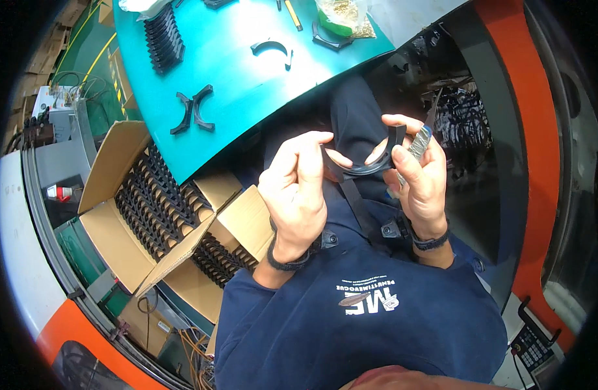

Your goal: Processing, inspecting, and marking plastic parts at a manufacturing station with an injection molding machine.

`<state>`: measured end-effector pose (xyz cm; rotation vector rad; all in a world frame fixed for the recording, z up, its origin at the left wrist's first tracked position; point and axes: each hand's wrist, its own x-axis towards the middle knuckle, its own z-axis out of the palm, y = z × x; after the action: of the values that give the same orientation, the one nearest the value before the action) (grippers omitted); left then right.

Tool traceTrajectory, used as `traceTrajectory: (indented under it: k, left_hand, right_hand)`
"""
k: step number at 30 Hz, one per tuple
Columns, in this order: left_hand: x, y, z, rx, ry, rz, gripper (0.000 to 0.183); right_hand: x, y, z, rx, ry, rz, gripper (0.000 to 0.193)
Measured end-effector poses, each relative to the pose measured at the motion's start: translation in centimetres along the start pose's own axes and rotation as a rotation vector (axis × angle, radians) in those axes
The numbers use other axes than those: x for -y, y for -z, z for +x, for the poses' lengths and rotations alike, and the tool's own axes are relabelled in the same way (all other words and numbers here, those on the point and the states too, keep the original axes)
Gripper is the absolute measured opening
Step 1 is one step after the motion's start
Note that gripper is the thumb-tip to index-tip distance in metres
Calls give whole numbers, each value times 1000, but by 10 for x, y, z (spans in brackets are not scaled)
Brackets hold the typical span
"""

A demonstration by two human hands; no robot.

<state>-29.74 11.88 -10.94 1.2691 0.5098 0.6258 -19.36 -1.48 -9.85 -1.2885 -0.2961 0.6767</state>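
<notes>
Above my lap, a black C-shaped plastic part [364, 170] is held between both hands, its open side facing the table. My left hand [296, 195] pinches one end between thumb and fingers. At the other end my right hand [421, 179] grips the part with thumb and index finger. Also in the right hand is a knife [418, 144], its handle wrapped in silvery tape and its thin pointed blade turned up and away from the part. Fingers hide some of the part's ends.
A green-topped table [247, 97] ahead bears loose curved parts [194, 109], a stacked row of them [164, 40], a yellow cutter [294, 15] and a bag of small brass-coloured pieces [346, 16]. Open cartons [110, 244] filled with black parts stand left. An orange machine frame [539, 162] rises right.
</notes>
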Motion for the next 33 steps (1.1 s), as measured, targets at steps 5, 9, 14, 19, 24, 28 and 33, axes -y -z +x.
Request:
traceTrajectory:
  k: [5,9,14,19,24,28,33]
  left_hand:
    - [1,-1,1,-3,17,-171,40]
    - [9,-2,-2,64,-61,-106,44]
    - [11,-5,-5,42,-91,-160,48]
    - [14,-4,-5,60,-123,-123,53]
    - [15,-3,-5,96,-68,-74,60]
    - [18,-2,-6,120,-14,-194,58]
    - [22,-6,-7,63,81,-424,54]
  right_hand:
    - [3,1,-1,-13,24,7,42]
    - [5,0,-4,-57,122,-43,45]
    - [3,2,-9,-34,267,-94,39]
    - [7,0,-9,-22,341,-158,30]
    - [6,0,-9,-29,374,-143,29]
    - [6,0,-9,-9,418,-135,32]
    - [1,-3,-10,29,526,-159,32]
